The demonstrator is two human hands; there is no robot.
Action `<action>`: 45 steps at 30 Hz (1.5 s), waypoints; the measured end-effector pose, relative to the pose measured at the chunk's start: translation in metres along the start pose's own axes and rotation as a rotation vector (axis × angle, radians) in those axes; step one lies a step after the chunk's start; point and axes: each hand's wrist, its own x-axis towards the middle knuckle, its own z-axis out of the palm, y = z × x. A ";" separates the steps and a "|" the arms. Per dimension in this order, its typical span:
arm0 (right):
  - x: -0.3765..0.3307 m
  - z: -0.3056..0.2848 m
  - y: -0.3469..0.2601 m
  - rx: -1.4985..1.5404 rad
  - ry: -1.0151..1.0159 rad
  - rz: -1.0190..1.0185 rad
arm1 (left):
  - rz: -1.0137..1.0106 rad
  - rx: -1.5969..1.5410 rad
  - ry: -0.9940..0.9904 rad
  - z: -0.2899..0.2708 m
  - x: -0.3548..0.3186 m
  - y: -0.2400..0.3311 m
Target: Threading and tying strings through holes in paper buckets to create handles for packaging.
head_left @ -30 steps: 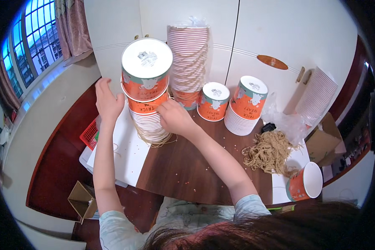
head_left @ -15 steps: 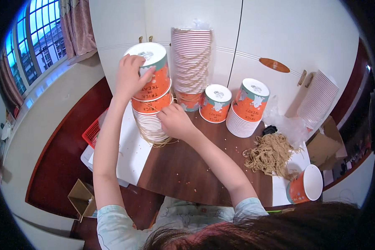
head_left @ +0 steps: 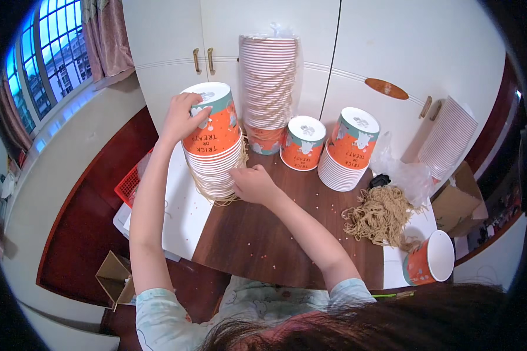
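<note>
A stack of upturned orange paper cups (head_left: 214,146) with white rims stands at the left end of the brown table (head_left: 263,240). My left hand (head_left: 181,114) rests on the top cup's upper left edge. My right hand (head_left: 252,184) presses against the lower right of the stack, where tan string (head_left: 208,190) is wound around it.
A tall wrapped cup stack (head_left: 270,82), a single upturned cup (head_left: 303,142) and a short stack (head_left: 350,149) stand behind. A heap of tan string (head_left: 380,213), a cup lying on its side (head_left: 430,264), a white board (head_left: 181,210), a red basket (head_left: 133,182), white cupboards (head_left: 228,35).
The top of the stack has settled lower and now stands upright. My left hand moved from the stack's left side up onto the top cup. My right hand stays at its base.
</note>
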 end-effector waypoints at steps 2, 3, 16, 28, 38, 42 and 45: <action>-0.007 -0.002 0.008 0.086 0.076 -0.035 | 0.004 -0.006 0.007 -0.001 -0.004 -0.002; -0.010 -0.004 0.017 0.044 0.132 -0.010 | 0.008 -0.003 -0.001 -0.001 -0.004 -0.002; -0.057 -0.015 0.156 -0.457 0.275 0.436 | 0.177 0.149 0.332 0.018 -0.042 0.049; -0.111 -0.095 0.134 1.180 0.550 0.716 | 0.006 -0.471 -0.040 0.079 -0.071 0.090; -0.153 -0.129 0.125 1.722 0.738 0.730 | -0.286 -1.046 -0.237 0.081 -0.060 0.159; -0.160 -0.130 0.124 1.681 0.683 0.710 | -0.283 -1.143 -0.152 0.082 -0.060 0.169; -0.163 -0.127 0.129 1.683 0.644 0.694 | -0.327 -1.159 -0.240 0.090 -0.063 0.158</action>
